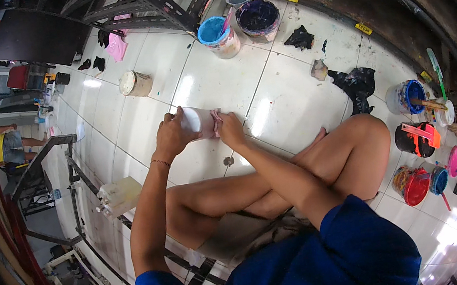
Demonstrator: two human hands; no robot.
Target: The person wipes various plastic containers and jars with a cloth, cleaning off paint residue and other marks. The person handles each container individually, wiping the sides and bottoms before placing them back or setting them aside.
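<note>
A white cylindrical tub [200,117] lies tilted between my hands, just above the tiled floor or touching it; I cannot tell which. My left hand [172,134] grips the tub around its left end, thumb and fingers on opposite sides. At the other end, my right hand [231,130] is closed on a crumpled pinkish cloth [216,122] that presses against the tub. The fingertips of the right hand are partly hidden by the cloth. I sit on the floor with crossed legs behind the tub.
A lidded tub [136,83] stands ahead on the left. Farther off are a blue paint bucket [218,37] and a dark paint bucket [257,21]. Black scraps [355,86] lie to the right, near several paint pots, including a red one [416,186]. A cloudy jerrycan [120,197] stands at left.
</note>
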